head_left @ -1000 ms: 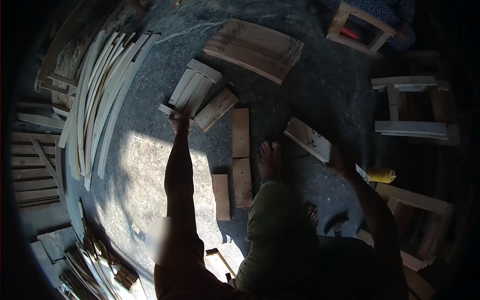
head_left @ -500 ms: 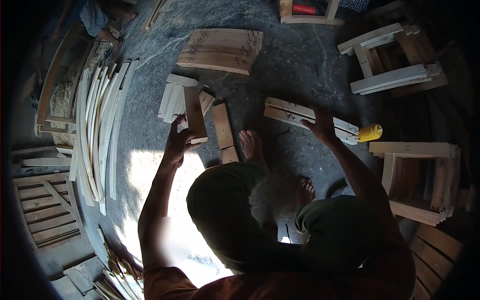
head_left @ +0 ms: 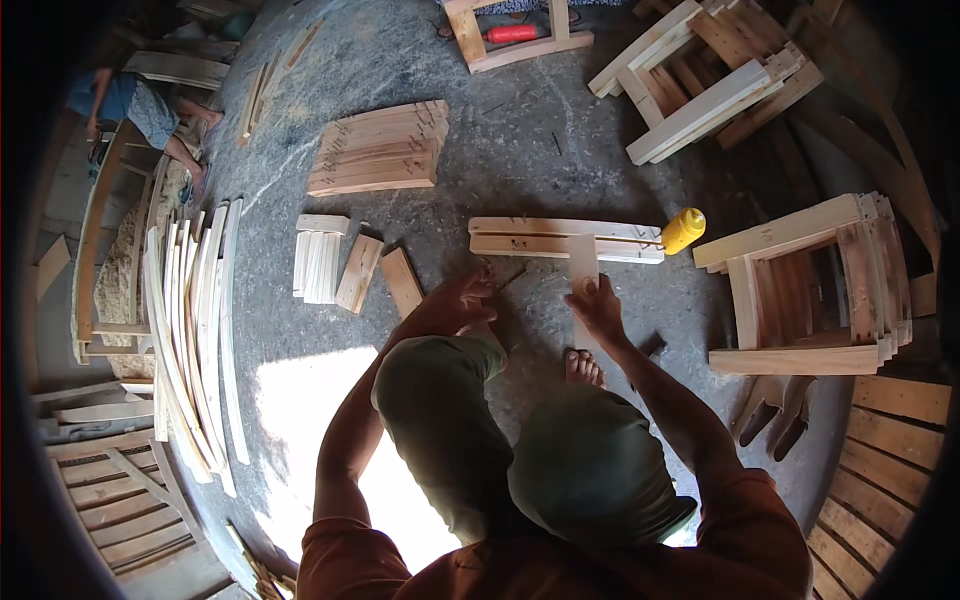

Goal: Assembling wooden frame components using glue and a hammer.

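Note:
My right hand grips a short, pale flat board, held upright in the picture. Its far end overlaps a pair of long wooden strips lying side by side on the floor, with a dark narrow line between them. My left hand holds nothing; its fingers are apart, above my left foot and close to a short loose board. A yellow bottle lies at the right end of the strips.
Left of centre are another short board, a pale stack and a row of marked boards. Wooden frames stand at right, long slats at left. A person is at far left.
The short board has passed from my left hand to my right and moved rightward to the strips. My left hand has let go and come nearer my knees. The view has shifted.

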`<state>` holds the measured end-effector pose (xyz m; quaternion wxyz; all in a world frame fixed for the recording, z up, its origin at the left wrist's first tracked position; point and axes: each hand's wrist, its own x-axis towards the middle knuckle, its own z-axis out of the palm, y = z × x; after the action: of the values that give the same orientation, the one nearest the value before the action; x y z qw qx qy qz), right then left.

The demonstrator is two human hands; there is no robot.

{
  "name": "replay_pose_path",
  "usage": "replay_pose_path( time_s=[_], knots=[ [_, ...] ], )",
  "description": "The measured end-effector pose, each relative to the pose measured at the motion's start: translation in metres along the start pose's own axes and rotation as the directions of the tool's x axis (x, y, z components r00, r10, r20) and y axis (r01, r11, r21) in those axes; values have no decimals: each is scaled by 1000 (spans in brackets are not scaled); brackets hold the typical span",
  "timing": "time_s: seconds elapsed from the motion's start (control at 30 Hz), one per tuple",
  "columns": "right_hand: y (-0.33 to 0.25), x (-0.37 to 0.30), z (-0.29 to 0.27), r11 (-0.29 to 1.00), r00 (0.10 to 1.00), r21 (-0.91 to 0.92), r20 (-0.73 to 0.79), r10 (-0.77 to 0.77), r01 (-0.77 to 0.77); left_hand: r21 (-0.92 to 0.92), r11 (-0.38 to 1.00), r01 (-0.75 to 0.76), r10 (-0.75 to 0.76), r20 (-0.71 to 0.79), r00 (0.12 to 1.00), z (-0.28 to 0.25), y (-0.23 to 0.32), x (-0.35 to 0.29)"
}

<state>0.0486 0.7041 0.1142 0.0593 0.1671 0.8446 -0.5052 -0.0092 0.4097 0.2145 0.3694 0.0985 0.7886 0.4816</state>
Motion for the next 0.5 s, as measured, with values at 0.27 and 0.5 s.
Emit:
replay_pose_path(
  time_s=[0.27, 0.5],
  knots=[
    [102, 5, -41, 775, 930, -626, -223, -290, 91, 349, 932, 98, 237, -792, 562, 29, -167, -88],
    [21, 84, -2, 944, 941, 36, -66, 331, -329, 213, 977, -17, 183, -790, 585, 29, -186, -85]
  ],
)
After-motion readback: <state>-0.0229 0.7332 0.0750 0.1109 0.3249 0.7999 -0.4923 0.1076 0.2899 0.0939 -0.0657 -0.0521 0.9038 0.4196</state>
